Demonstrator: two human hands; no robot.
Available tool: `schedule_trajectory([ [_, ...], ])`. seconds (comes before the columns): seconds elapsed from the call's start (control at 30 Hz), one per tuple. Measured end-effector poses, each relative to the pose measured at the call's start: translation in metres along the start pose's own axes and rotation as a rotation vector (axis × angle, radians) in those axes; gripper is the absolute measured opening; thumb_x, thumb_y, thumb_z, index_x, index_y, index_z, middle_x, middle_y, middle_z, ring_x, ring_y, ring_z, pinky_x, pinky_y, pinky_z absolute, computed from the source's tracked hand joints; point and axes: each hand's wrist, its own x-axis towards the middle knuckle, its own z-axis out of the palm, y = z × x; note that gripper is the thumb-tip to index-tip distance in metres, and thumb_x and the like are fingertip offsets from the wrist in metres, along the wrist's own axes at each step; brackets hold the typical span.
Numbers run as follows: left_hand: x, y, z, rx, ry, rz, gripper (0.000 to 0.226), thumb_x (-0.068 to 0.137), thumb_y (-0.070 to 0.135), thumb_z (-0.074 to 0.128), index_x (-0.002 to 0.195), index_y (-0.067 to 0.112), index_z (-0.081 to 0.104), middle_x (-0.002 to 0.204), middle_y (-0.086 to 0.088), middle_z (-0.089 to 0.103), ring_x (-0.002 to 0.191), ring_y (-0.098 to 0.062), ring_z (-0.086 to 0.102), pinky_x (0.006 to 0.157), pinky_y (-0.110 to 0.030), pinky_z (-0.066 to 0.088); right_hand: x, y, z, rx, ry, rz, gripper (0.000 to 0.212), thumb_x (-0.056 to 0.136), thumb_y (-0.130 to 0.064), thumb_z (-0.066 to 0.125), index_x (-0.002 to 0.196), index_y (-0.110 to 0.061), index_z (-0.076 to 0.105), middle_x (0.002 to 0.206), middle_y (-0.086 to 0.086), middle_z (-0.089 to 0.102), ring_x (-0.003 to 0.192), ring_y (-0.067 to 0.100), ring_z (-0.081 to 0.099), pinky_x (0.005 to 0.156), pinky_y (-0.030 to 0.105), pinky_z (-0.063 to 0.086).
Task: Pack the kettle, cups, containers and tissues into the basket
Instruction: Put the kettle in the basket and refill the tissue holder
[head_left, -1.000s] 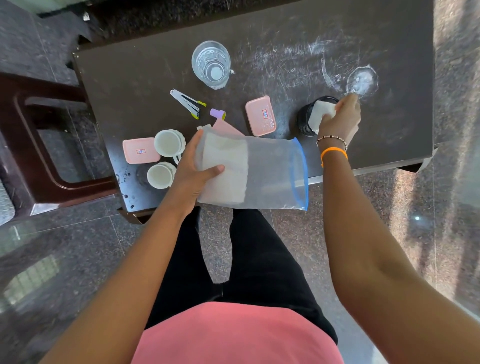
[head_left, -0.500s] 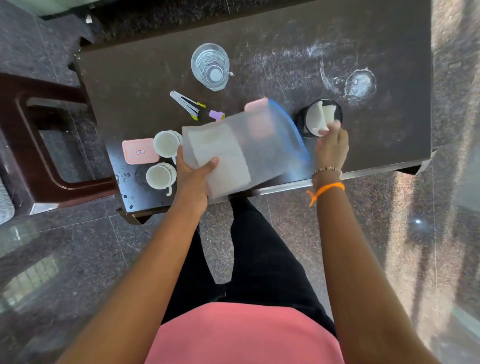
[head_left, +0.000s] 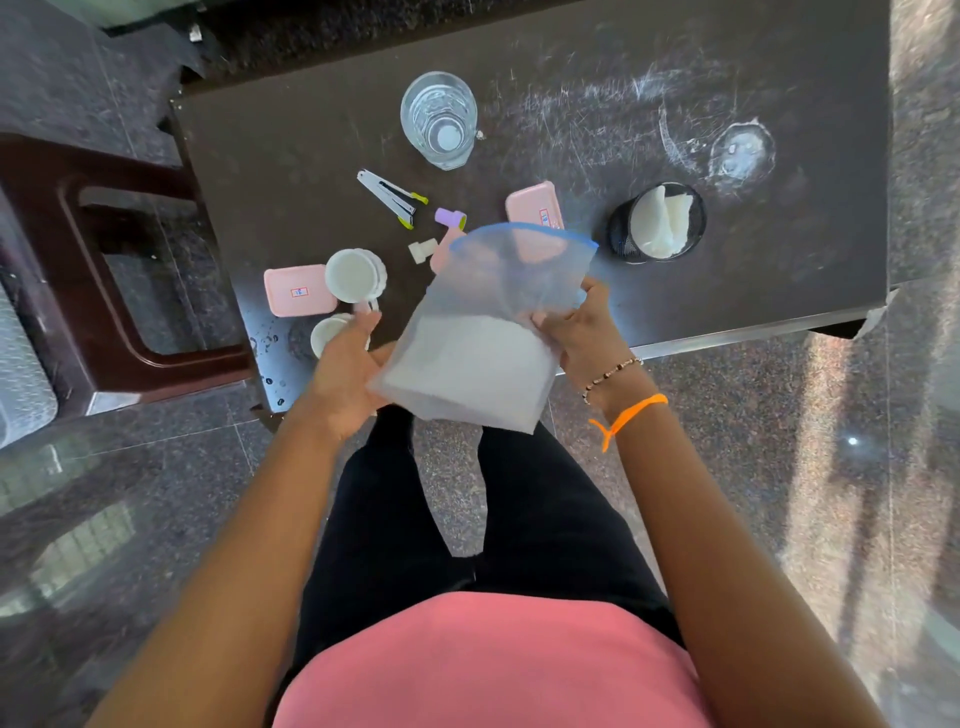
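A clear plastic bag (head_left: 493, 312) with a blue zip edge holds a stack of white tissues (head_left: 467, 364). My left hand (head_left: 345, 369) supports its lower left side and my right hand (head_left: 576, 325) grips its right edge, over the table's near edge. Two white cups (head_left: 356, 275) stand left of the bag beside a pink container (head_left: 293, 291). A second pink container (head_left: 535, 205) lies behind the bag. A black mesh cup (head_left: 657, 223) holding white tissues stands to the right. A pink item (head_left: 444, 249) is partly hidden behind the bag.
A glass tumbler (head_left: 439, 122) stands at the back of the dark table (head_left: 675, 291). A stapler (head_left: 389, 195), a small purple piece (head_left: 449, 217) and a white cap (head_left: 422, 250) lie in the middle. A brown chair (head_left: 78, 249) stands to the left.
My right hand left the black mesh cup and came back to grip the bag's right edge. The bag turned from lying sideways to mouth pointing away, and my left hand shifted under it.
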Motion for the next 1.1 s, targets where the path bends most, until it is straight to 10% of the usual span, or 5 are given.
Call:
schedule_trajectory([
  [0.37, -0.001, -0.015, 0.01, 0.545, -0.034, 0.346, 0.059, 0.077, -0.013, 0.06, 0.12, 0.028, 0.055, 0.089, 0.006, 0.065, 0.077, 0.0, 0.06, 0.07, -0.012, 0.051, -0.004, 0.018, -0.015, -0.67, -0.158, -0.277, 0.075, 0.066, 0.005, 0.075, 0.133, -0.007, 0.043, 0.129, 0.007, 0.049, 0.103, 0.013, 0.043, 0.078, 0.007, 0.038],
  [0.57, 0.001, -0.027, 0.009, 0.809, 0.158, 0.316, 0.016, 0.076, 0.01, 0.072, 0.091, 0.012, 0.065, 0.085, -0.004, 0.057, 0.074, -0.017, 0.052, 0.069, -0.032, 0.049, -0.002, 0.026, -0.016, -0.866, 0.119, -0.211, 0.009, 0.071, -0.008, 0.075, 0.076, -0.01, 0.068, 0.105, 0.022, 0.061, 0.104, 0.035, 0.053, 0.094, 0.04, 0.04],
  [0.67, 0.009, -0.031, 0.008, 0.884, 0.178, 0.28, 0.016, 0.082, 0.023, 0.067, 0.087, 0.011, 0.058, 0.081, -0.002, 0.053, 0.07, -0.015, 0.05, 0.061, -0.031, 0.044, 0.007, 0.031, -0.022, -0.717, -0.007, -0.156, 0.015, 0.076, -0.009, 0.072, 0.072, -0.014, 0.059, 0.08, 0.009, 0.052, 0.085, 0.025, 0.049, 0.071, 0.026, 0.042],
  [0.9, 0.032, -0.037, 0.022, 0.85, 0.139, 0.075, 0.059, 0.087, 0.028, 0.062, 0.134, 0.015, 0.029, 0.117, -0.001, 0.048, 0.106, -0.02, 0.051, 0.088, -0.034, 0.044, 0.044, 0.042, -0.025, -0.72, 0.291, -0.104, 0.034, 0.084, 0.007, 0.042, 0.116, -0.005, 0.037, 0.098, 0.018, 0.054, 0.08, 0.025, 0.045, 0.073, 0.035, 0.038],
  [1.1, 0.039, -0.042, 0.043, 0.946, -0.006, 0.097, 0.025, 0.093, 0.025, 0.049, 0.118, 0.02, 0.053, 0.116, -0.002, 0.058, 0.105, -0.019, 0.058, 0.085, -0.029, 0.044, 0.094, 0.024, -0.022, -1.06, 0.246, -0.028, 0.05, 0.082, 0.006, 0.041, 0.127, -0.007, 0.027, 0.116, 0.025, 0.057, 0.104, 0.041, 0.058, 0.084, 0.044, 0.046],
])
